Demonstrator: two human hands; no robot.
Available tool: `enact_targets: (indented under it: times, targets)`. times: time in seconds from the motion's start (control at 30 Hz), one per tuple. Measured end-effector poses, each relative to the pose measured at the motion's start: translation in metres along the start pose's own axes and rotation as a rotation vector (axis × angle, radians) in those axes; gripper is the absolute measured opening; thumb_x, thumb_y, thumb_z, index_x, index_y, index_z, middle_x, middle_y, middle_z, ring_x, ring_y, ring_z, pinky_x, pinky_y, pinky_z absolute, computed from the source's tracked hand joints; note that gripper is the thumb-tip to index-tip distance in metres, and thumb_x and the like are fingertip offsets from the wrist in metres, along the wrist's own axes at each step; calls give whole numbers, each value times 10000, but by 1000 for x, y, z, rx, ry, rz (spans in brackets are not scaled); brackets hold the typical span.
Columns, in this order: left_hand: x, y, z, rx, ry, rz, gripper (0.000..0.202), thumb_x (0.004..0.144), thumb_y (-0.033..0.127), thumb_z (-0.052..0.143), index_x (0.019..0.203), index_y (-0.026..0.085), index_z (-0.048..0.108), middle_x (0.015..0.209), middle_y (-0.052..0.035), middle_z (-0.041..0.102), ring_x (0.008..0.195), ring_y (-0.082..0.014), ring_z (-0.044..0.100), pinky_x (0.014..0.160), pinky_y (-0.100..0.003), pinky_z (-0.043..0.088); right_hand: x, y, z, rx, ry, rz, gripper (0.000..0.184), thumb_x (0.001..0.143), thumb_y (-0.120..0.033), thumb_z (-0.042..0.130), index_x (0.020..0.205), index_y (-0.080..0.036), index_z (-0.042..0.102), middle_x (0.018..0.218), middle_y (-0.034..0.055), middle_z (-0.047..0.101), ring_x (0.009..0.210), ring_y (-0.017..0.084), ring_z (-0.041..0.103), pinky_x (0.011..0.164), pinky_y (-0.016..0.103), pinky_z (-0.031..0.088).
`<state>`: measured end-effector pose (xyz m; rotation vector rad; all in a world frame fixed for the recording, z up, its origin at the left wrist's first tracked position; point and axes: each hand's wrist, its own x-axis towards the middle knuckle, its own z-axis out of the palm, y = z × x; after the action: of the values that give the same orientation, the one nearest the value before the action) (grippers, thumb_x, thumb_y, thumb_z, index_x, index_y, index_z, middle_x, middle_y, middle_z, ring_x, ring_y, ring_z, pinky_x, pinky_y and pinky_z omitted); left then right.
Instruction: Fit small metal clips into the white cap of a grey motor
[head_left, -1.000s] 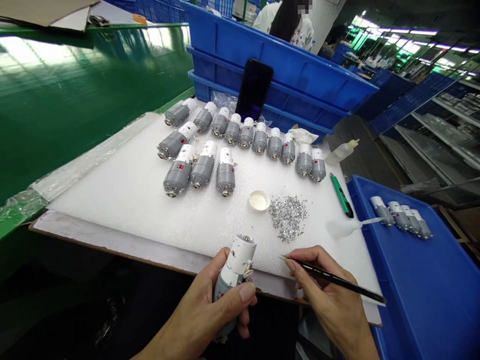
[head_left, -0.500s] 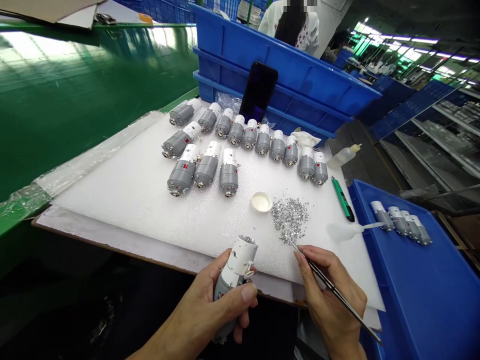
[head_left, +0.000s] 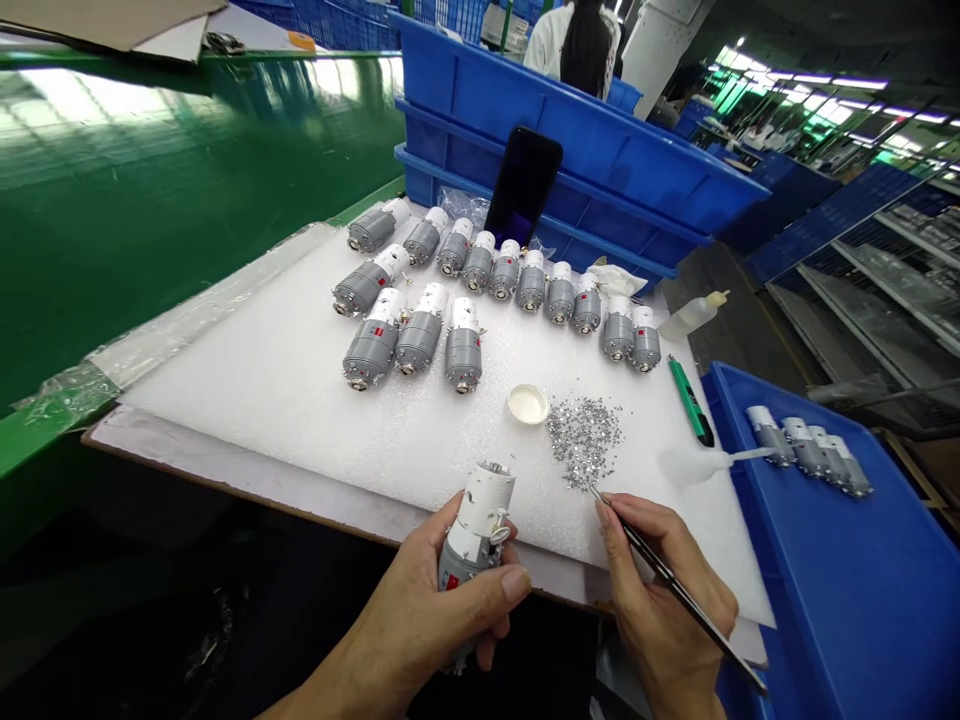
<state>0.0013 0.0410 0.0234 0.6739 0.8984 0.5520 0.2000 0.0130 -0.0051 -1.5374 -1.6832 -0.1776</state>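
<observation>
My left hand (head_left: 442,610) is wrapped round a white-and-grey spacecraft model (head_left: 484,510), its white end tilted up and away from me. Pinched in my right hand (head_left: 667,600) is a pair of metal tweezers (head_left: 675,585). Their tips touch the near edge of a pile of tiny silvery parts (head_left: 586,435) on the white foam sheet (head_left: 262,370). Whether the tips hold a part is too small to tell. Left of the pile sits a small round dish (head_left: 528,404) with pale contents. Several similar models (head_left: 463,350) lie in rows farther back.
Stacked blue crates (head_left: 585,150) stand behind the models, with a phone (head_left: 523,185) leaning on them. A green utility knife (head_left: 690,400), a plastic bottle (head_left: 694,315) and a dropper bottle (head_left: 697,462) lie right. A blue tray (head_left: 885,580) holds more models. A person (head_left: 574,45) is beyond.
The view has shifted slightly. The model in my left hand has turned a little, showing more of its red marking. The tweezer tips remain at the pile's near edge.
</observation>
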Motion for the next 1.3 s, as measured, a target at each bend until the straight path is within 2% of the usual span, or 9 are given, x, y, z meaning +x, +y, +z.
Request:
enact_targets:
  times: [0.33,0.53,0.63,0.7,0.77,0.83,1.0,1.23,1.3]
  targets:
    - [-4,1,5,-10,62,7,385,787,426,729,1005,157,560,774,5,567,588,-78,481,495,-182,442,-5,2,4,11,-18,-141,271,792,50,701,1000,-109,632,937,87,696,892,137,670,847,237,537]
    - [-2,-1,4,-47,52,-1,367,804,406,725,1017,157,560,759,3,585,577,-73,496,498,-173,437,-6,2,5,21,-6,-109,234,817,16,689,991,-133,645,931,68,707,877,133,680,844,238,543]
    - [-1,-3,5,-96,31,32,356,807,400,734,1001,151,570,730,1,604,556,-69,509,495,-165,446,-7,-5,3,116,45,111,127,859,-81,682,946,-170,657,935,50,710,830,126,686,759,215,556]
    - [1,-4,8,-151,21,78,338,799,383,750,979,148,586,769,-17,631,570,-75,537,495,-165,464,-7,-14,0,335,56,314,64,865,-141,688,890,-191,658,912,36,710,719,118,682,614,204,554]
    - [2,-3,13,-223,8,117,310,803,356,754,973,146,602,824,-35,657,596,-80,568,513,-167,487,-7,-24,-3,580,20,415,63,863,-149,683,851,-203,653,875,20,708,589,97,648,501,197,520]
    - [2,-1,17,-298,-15,114,274,825,329,737,981,146,606,810,-34,669,594,-76,586,539,-162,498,-5,-34,-5,706,-43,386,96,870,-118,656,862,-214,659,850,12,712,581,99,656,484,192,512]
    - [0,4,18,-441,2,56,250,834,314,726,978,149,604,718,-3,658,539,-62,587,551,-154,490,2,-48,-5,744,-66,287,161,842,-64,656,885,-218,674,867,15,742,722,140,721,552,190,557]
    - [0,4,13,-506,62,35,292,828,286,730,1026,141,571,695,-1,663,531,-65,597,571,-164,480,1,-58,-3,589,-43,254,147,839,-69,673,887,-208,667,905,6,731,773,135,736,652,182,603]
    - [0,4,13,-531,80,39,308,830,267,724,1051,137,552,711,-5,670,542,-70,603,587,-175,489,4,-56,-5,525,-77,135,212,832,-37,663,957,-209,657,955,15,729,811,138,737,693,192,616]
